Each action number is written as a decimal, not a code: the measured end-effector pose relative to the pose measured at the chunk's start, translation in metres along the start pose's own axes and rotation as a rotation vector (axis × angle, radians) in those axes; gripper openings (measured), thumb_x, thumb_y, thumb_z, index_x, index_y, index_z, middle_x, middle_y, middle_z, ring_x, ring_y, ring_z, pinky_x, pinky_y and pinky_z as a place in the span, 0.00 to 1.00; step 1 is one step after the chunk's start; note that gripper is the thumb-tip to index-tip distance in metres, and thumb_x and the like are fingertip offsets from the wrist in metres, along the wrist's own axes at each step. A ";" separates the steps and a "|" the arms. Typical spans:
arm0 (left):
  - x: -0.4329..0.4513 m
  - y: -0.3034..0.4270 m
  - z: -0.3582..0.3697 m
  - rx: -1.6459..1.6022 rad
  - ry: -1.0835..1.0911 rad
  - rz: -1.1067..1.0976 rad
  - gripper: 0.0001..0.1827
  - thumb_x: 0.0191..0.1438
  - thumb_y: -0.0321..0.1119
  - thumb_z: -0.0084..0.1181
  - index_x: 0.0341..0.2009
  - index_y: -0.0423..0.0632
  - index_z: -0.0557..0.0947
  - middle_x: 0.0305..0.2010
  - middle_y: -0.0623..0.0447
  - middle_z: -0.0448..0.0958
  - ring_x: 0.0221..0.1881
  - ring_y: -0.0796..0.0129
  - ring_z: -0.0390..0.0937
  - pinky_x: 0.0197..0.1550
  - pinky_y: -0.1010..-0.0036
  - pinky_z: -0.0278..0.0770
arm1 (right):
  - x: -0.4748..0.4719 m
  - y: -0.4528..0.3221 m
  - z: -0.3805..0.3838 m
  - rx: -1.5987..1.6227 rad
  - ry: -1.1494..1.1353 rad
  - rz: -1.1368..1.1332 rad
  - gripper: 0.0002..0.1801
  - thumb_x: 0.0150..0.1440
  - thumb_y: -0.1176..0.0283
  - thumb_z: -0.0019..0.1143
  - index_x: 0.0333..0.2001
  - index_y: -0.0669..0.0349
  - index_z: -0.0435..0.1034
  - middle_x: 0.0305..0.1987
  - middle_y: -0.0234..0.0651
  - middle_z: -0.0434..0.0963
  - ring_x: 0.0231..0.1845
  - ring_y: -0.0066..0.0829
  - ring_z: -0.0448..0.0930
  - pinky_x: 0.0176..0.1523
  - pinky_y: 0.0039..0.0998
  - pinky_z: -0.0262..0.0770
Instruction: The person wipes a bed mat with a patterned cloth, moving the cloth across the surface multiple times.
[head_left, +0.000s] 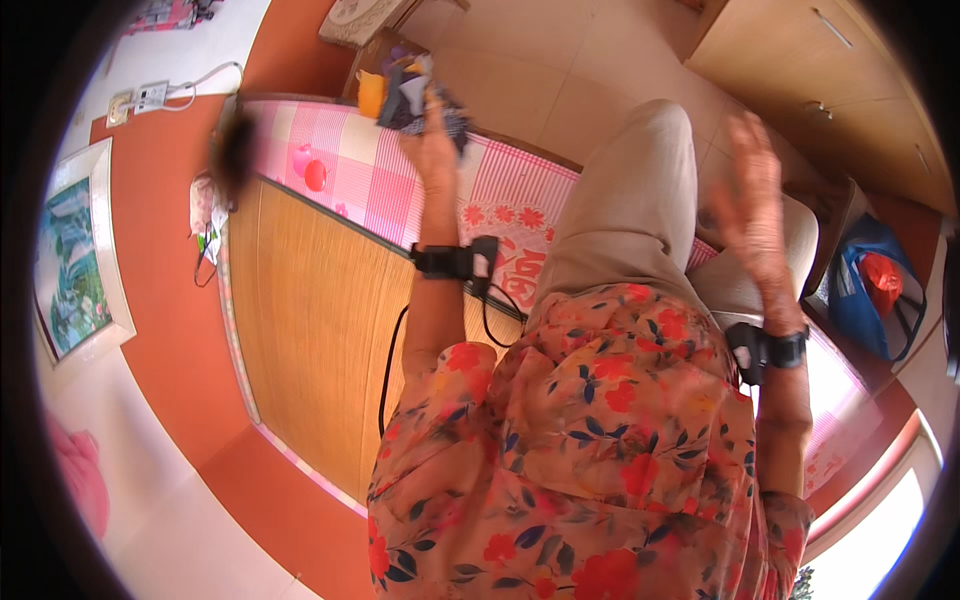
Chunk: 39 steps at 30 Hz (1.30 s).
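My left hand (433, 150) is stretched out over the far edge of the bed, gripping a bundle of cloth scraps (405, 97). Dark patterned, grey, and orange pieces show around its fingers, somewhat blurred. Just beyond the bundle stands a brown box (367, 64), partly covered by the scraps. My right hand (750, 191) hovers above my right leg, fingers extended and blurred by motion, with nothing visible in it. A black strapped device circles each wrist.
I sit on a bed with a pink checked sheet (345, 150) and a woven mat (315, 292). A dark blurred object (234, 146) is at the left. Wooden cabinets (817, 67) stand at upper right; a blue bag (862, 300) holding a red plastic bag is at right.
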<state>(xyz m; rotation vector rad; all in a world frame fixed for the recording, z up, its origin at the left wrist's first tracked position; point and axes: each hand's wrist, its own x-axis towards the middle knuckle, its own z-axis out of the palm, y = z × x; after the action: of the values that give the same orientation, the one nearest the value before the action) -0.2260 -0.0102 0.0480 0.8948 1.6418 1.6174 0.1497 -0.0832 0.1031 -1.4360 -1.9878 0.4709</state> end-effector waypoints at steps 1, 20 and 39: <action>0.024 -0.026 -0.041 0.207 0.103 0.142 0.15 0.56 0.29 0.52 0.49 0.39 0.74 0.41 0.49 0.77 0.38 0.66 0.77 0.41 0.71 0.75 | -0.008 0.029 -0.010 -0.039 0.029 0.001 0.34 0.51 0.79 0.52 0.63 0.56 0.55 0.66 0.43 0.56 0.65 0.44 0.59 0.64 0.36 0.58; 0.031 -0.080 -0.062 1.497 -0.246 0.344 0.29 0.52 0.54 0.52 0.54 0.51 0.73 0.67 0.55 0.56 0.69 0.55 0.49 0.58 0.31 0.41 | -0.159 0.144 -0.051 -0.181 0.034 0.697 0.24 0.61 0.63 0.32 0.59 0.60 0.60 0.57 0.49 0.68 0.56 0.45 0.70 0.58 0.35 0.63; 0.099 -0.057 -0.045 1.673 -0.481 0.419 0.29 0.50 0.58 0.52 0.47 0.48 0.77 0.51 0.50 0.74 0.56 0.61 0.68 0.59 0.39 0.49 | -0.177 0.146 -0.056 -0.158 0.110 0.757 0.25 0.61 0.61 0.32 0.59 0.57 0.60 0.57 0.47 0.68 0.56 0.44 0.70 0.58 0.34 0.63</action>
<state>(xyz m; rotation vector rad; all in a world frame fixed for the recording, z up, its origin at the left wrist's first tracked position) -0.3193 0.0471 -0.0068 2.2265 2.2723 -0.2636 0.3277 -0.2037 0.0039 -2.2533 -1.3618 0.5378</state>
